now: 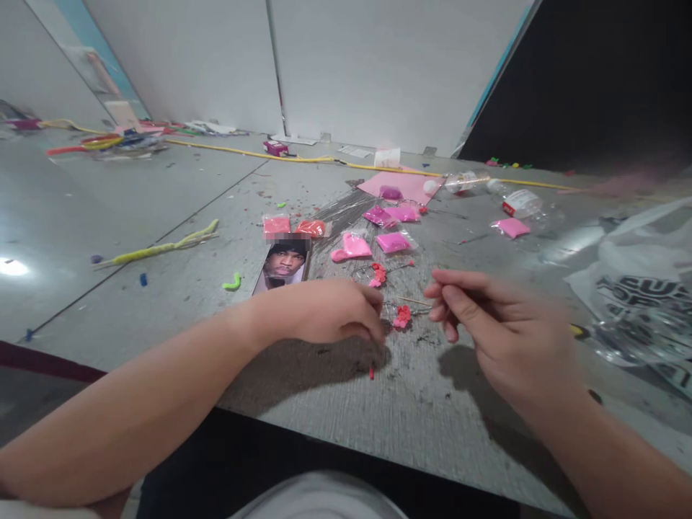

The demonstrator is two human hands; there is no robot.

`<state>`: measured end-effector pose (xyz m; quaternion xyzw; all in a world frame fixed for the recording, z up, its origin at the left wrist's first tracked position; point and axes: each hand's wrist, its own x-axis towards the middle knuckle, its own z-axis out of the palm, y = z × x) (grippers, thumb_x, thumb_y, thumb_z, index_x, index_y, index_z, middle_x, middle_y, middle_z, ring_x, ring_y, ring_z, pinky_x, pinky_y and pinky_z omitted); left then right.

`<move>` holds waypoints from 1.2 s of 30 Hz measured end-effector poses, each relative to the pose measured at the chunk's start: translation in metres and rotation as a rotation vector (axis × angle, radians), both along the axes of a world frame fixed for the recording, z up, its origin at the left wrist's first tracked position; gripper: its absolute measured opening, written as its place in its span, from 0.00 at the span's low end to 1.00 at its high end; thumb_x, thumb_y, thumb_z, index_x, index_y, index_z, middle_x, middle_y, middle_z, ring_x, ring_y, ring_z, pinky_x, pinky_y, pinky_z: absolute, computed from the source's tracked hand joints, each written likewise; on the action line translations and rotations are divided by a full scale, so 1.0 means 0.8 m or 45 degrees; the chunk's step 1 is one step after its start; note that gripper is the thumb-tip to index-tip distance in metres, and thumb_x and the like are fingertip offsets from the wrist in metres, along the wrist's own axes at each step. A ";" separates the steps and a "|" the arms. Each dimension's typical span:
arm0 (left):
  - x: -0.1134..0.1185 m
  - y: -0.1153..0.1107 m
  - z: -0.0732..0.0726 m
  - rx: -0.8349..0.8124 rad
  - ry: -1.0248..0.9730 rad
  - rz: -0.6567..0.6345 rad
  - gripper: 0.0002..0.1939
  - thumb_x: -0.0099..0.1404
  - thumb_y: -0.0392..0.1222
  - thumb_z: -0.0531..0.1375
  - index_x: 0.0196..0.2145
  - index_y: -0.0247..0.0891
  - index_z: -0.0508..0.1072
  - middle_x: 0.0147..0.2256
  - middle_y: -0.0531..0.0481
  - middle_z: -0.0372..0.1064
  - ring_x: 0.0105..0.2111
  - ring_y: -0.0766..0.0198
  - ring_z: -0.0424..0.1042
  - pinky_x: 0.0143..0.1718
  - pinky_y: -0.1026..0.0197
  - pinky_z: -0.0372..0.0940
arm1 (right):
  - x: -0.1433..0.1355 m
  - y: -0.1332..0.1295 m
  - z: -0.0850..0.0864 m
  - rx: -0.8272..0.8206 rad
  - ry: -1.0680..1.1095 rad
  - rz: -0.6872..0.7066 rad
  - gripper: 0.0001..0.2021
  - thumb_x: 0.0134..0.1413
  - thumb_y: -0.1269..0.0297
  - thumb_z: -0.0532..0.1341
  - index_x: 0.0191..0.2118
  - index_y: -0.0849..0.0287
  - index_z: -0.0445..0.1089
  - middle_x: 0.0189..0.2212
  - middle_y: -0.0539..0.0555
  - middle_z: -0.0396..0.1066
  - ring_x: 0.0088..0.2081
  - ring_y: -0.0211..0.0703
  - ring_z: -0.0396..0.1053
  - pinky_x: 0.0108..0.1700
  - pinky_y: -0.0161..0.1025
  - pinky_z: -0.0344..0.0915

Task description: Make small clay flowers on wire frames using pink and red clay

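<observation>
My right hand (497, 335) is closed in a pinch, thumb against fingers, at the end of a thin tan toothpick (414, 300) that points left. Across from it, my left hand (343, 313) hangs over the table with its fingers curled down; whatever they hold is hidden. Between the hands lies a red and pink clay flower cluster (401, 317) on wire stems. A second flower cluster (378, 274) sits just behind it. Below my left fingertips rests a small red clay piece (371, 373).
Behind my left wrist lies a phone (284, 264). Several clay packets, such as a pink one (354, 246), spread beyond, beside a bundle of thin wires (343, 209). Plastic bottles (524, 204) and a plastic bag (643, 267) are on the right. A yellow-green twisted strip (162, 247) lies left.
</observation>
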<state>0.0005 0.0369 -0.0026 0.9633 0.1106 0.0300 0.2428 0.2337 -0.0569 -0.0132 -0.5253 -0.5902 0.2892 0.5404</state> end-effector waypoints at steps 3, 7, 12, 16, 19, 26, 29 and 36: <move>-0.006 0.007 0.003 0.188 0.069 0.246 0.12 0.71 0.40 0.63 0.50 0.41 0.82 0.43 0.45 0.71 0.40 0.59 0.73 0.41 0.61 0.64 | 0.001 0.002 -0.001 -0.016 0.008 -0.051 0.10 0.61 0.56 0.69 0.43 0.54 0.81 0.33 0.54 0.81 0.27 0.38 0.75 0.22 0.33 0.71; -0.006 0.010 -0.007 0.257 0.157 0.467 0.15 0.67 0.44 0.67 0.50 0.38 0.81 0.44 0.42 0.70 0.41 0.56 0.72 0.42 0.59 0.63 | 0.005 -0.001 0.004 -0.033 -0.101 -0.026 0.14 0.62 0.50 0.67 0.33 0.55 0.76 0.20 0.49 0.73 0.18 0.35 0.69 0.17 0.31 0.66; 0.003 0.003 -0.014 0.167 0.108 0.528 0.08 0.68 0.33 0.61 0.41 0.34 0.81 0.40 0.43 0.74 0.38 0.58 0.73 0.41 0.58 0.64 | 0.004 -0.003 0.010 0.048 -0.295 0.019 0.22 0.68 0.47 0.60 0.25 0.55 0.71 0.17 0.48 0.69 0.19 0.35 0.67 0.20 0.32 0.66; 0.008 -0.008 -0.005 -0.024 -0.186 0.576 0.08 0.69 0.33 0.60 0.43 0.33 0.79 0.40 0.44 0.77 0.38 0.60 0.74 0.39 0.59 0.66 | 0.003 -0.002 0.008 0.163 -0.513 0.022 0.18 0.68 0.53 0.61 0.27 0.54 0.72 0.18 0.47 0.70 0.20 0.35 0.67 0.23 0.34 0.64; 0.013 -0.015 -0.007 -0.642 -0.486 0.678 0.08 0.69 0.36 0.62 0.45 0.34 0.77 0.42 0.45 0.78 0.37 0.63 0.77 0.41 0.59 0.71 | 0.002 -0.001 0.003 0.241 -0.606 0.001 0.09 0.66 0.59 0.63 0.34 0.53 0.76 0.24 0.49 0.75 0.25 0.37 0.71 0.29 0.37 0.67; 0.024 -0.022 -0.022 -1.538 -0.754 0.547 0.15 0.62 0.37 0.72 0.46 0.34 0.78 0.42 0.44 0.79 0.43 0.61 0.80 0.54 0.51 0.74 | -0.001 0.001 0.000 0.459 -0.822 0.134 0.07 0.63 0.70 0.63 0.45 0.53 0.74 0.39 0.53 0.78 0.32 0.40 0.73 0.31 0.38 0.69; 0.023 -0.024 -0.021 -1.609 -0.738 0.534 0.18 0.59 0.40 0.75 0.45 0.34 0.79 0.41 0.44 0.81 0.43 0.62 0.81 0.53 0.53 0.73 | -0.002 0.000 0.002 0.474 -0.818 0.176 0.07 0.62 0.70 0.63 0.43 0.53 0.75 0.38 0.53 0.78 0.33 0.40 0.74 0.32 0.39 0.69; 0.020 -0.025 -0.014 -1.656 -0.693 0.518 0.17 0.58 0.41 0.76 0.43 0.34 0.80 0.40 0.46 0.81 0.42 0.64 0.81 0.54 0.56 0.73 | -0.004 -0.002 0.005 0.494 -0.853 0.212 0.05 0.63 0.71 0.63 0.40 0.54 0.73 0.34 0.50 0.77 0.31 0.39 0.72 0.33 0.38 0.68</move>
